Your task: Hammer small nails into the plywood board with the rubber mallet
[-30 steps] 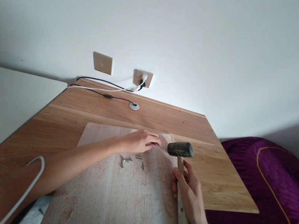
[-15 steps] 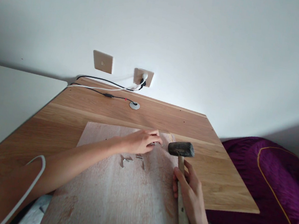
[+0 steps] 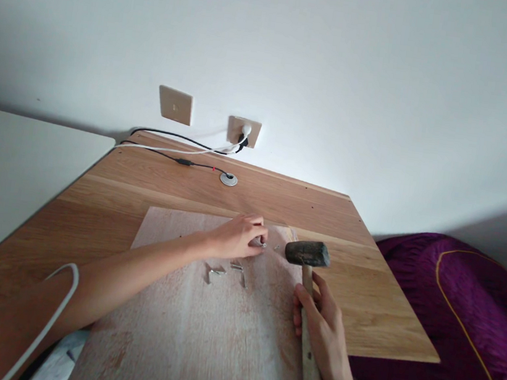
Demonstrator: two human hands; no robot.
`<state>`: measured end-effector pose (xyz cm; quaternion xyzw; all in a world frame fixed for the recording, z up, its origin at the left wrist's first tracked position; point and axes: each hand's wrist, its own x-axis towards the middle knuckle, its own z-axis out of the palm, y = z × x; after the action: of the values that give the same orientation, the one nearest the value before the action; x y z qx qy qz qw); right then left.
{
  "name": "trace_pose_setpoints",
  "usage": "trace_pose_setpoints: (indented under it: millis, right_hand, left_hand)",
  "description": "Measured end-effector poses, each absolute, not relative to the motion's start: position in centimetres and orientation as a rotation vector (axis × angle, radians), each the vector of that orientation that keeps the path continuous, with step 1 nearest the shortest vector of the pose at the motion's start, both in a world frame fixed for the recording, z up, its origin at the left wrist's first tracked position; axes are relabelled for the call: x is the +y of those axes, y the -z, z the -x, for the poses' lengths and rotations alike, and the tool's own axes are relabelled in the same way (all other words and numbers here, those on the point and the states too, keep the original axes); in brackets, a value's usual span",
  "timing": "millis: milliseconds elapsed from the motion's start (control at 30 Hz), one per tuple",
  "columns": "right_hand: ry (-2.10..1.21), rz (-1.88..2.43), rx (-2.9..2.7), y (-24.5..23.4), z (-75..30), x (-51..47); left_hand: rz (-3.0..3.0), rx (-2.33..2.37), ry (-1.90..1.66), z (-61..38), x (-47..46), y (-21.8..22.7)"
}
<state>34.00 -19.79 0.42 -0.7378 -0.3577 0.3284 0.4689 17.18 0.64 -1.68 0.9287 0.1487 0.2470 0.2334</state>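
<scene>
1. In the head view, the left hand has pulled its fingers in a little. Half a second ago they reached further toward the hammer. Now they are curled, and the tips pinch a tiny metal piece on the board.
2. The right hand has not moved. It is wrapped tight around the wooden handle of the hammer. The dark hammer head sits where it was, low over the far right part of the board, just beside the left hand's fingertips.
3. The tiny metal piece is too small to see well, so I cannot tell what it is. Another small shiny speck lies between it and the hammer head.
4. The bottom edge of the picture cuts off the end of the hammer handle, the near end of the board and both arms.
5. A few loose metal bits lie on the board, near the left hand on its near side.
6. The pale board lies on the brown table. At the back of the table are thin cables and a round metal ring.
7. On the wall are a socket with plugs in it and a plain plate.
8. A purple bed cover is to the right of the table. A white cord loops over the left arm.
</scene>
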Motion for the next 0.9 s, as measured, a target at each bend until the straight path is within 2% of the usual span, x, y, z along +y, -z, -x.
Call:
trace_pose_setpoints:
  millis: [433, 667, 900]
  right_hand:
    - [-0.771, 1.818, -0.867, -1.1, -33.8, -19.8]
    - [-0.819, 1.767, -1.014, -3.1, -32.7, -19.9]
    - [-0.83, 1.871, -1.211, -2.1, -32.4, -19.4]
  left_hand:
    - [-2.429, 0.442, -0.675, -17.4, 1.1, 2.1]
    - [-2.46, 0.456, -0.581, -17.3, 1.0, 1.4]
    - [-2.444, 0.505, -0.569, -16.9, 0.9, 1.2]
